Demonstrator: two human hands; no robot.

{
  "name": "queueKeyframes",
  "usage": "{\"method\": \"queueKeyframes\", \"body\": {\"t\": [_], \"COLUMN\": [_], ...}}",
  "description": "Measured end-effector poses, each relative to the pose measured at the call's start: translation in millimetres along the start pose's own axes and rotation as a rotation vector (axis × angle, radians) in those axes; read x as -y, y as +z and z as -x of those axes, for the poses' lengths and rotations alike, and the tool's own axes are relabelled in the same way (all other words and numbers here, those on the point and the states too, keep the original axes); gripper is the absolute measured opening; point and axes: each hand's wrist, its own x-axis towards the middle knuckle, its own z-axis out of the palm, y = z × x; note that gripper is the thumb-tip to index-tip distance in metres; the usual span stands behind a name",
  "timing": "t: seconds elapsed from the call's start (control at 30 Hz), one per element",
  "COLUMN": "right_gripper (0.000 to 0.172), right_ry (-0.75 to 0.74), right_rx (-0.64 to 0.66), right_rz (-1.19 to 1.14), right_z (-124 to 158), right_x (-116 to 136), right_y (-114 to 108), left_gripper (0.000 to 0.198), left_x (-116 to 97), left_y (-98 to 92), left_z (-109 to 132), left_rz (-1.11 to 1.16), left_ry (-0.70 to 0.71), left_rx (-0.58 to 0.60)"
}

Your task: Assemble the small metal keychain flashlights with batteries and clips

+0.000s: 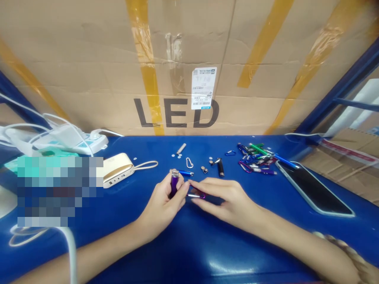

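Observation:
My left hand [164,205] is closed round a small purple flashlight body [174,184], held upright with its silver end up. My right hand [225,197] pinches a purple carabiner clip [197,194] right beside it, fingertips nearly touching the left hand. Just behind the hands on the blue table [189,244] lie a blue flashlight [185,172], a silver carabiner [189,162], a black flashlight [220,167] and small metal parts [204,169].
A heap of coloured flashlights and carabiners [257,157] lies at the back right, a phone [314,188] face up beside it. A white-gold power bank [117,169] and a power strip [85,144] sit left. A big cardboard box marked LED [177,59] walls the back.

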Motion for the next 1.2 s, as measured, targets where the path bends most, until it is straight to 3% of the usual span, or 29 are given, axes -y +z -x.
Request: {"method": "queueKeyframes", "body": {"t": [0.1, 0.3, 0.53, 0.87, 0.93, 1.1, 1.2], "right_gripper": [0.028, 0.029, 0.029, 0.026, 0.023, 0.016, 0.014], "right_ry": [-0.069, -0.051, -0.138, -0.128, -0.128, -0.132, -0.179], "right_rx": [0.026, 0.192, 0.072, -0.018, -0.044, -0.294, -0.297], "right_rz": [0.082, 0.187, 0.283, 0.238, 0.212, 0.287, 0.31], "right_z": [2.3, 1.3, 2.2, 5.5, 4.5, 0.5, 1.3], "right_x": [-1.0, -2.0, -3.1, -4.3, -4.9, 0.0, 3.1], "right_y": [3.4, 2.1, 8.9, 11.9, 9.2, 1.8, 4.5], "left_gripper": [0.029, 0.027, 0.024, 0.027, 0.025, 0.03, 0.033], "left_x": [3.8, 5.5, 2.0, 0.4, -1.0, -2.8, -2.6], "left_y": [0.5, -0.8, -1.4, 0.6, 0.5, 2.8, 5.6], "left_z": [2.0, 3.6, 1.9, 5.0, 4.6, 7.1, 8.5], "left_rz": [-0.063, -0.475, -0.516, -0.452, -0.372, -0.3, -0.335], "left_ry": [0.037, 0.235, 0.255, 0.202, 0.157, 0.011, -0.013], "left_rx": [-0.027, -0.107, -0.048, -0.06, -0.029, 0.163, 0.268]}}
